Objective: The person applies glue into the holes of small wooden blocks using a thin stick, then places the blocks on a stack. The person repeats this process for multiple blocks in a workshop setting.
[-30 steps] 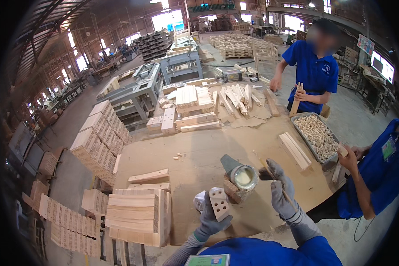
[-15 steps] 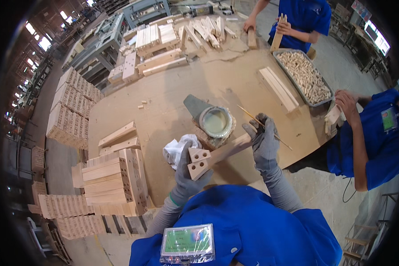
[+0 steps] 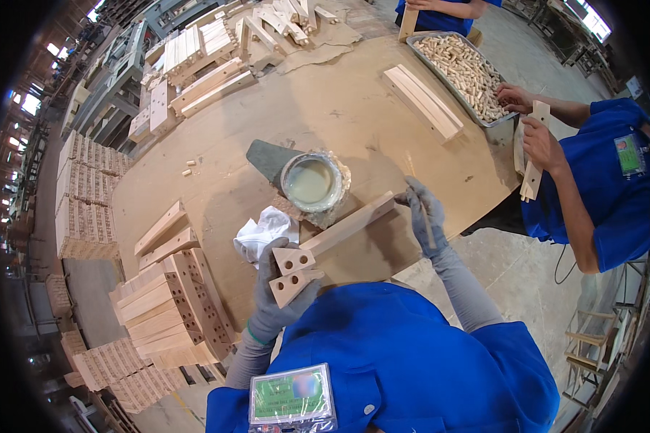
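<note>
Gripping wood (image 3: 350, 222) — hands (image 3: 276, 315) curled, apart

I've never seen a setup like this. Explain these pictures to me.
There is no machine here: these are a person's own gloved hands, seen from above by a wide fisheye camera worn on the head, which bends straight edges. The left hand holds wooden pieces with round holes in their ends; the right hand holds a thin stick. The brown table bears a container of pale liquid and a white cloth, with stacked wood at the left. Another person in blue is at the right.
</note>
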The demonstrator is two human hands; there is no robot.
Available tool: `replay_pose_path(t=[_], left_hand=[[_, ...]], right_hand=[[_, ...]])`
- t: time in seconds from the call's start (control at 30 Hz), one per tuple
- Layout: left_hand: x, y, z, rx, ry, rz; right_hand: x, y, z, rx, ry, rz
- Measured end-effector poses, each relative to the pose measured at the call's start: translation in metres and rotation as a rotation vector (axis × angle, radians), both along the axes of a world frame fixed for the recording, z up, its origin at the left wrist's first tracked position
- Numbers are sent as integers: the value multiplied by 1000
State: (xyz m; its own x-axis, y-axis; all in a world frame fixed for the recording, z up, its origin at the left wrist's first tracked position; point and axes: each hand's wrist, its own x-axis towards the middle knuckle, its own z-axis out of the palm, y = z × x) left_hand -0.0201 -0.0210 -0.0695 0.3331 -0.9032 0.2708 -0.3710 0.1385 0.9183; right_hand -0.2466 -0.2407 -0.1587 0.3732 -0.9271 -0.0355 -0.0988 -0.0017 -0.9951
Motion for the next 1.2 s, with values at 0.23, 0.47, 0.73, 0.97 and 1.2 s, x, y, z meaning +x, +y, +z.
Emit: replay_pose_path(t=[0.23, 0.47, 0.73, 0.97, 1.2], left_hand=[[5, 1, 3, -5, -139, -9], [1, 6, 7, -43, -230, -42], [-17, -7, 18, -18, 0, -208], [-31, -22, 25, -107, -285, -157], [-34, -22, -6, -181, -183, -150]], right_hand=[[10, -31, -24, -760, 655, 303], [-5, -23, -4, -244, 441, 530], [3, 24, 135, -539, 241, 470], [22, 41, 165, -504, 258, 596], [27, 50, 160, -476, 138, 647]])
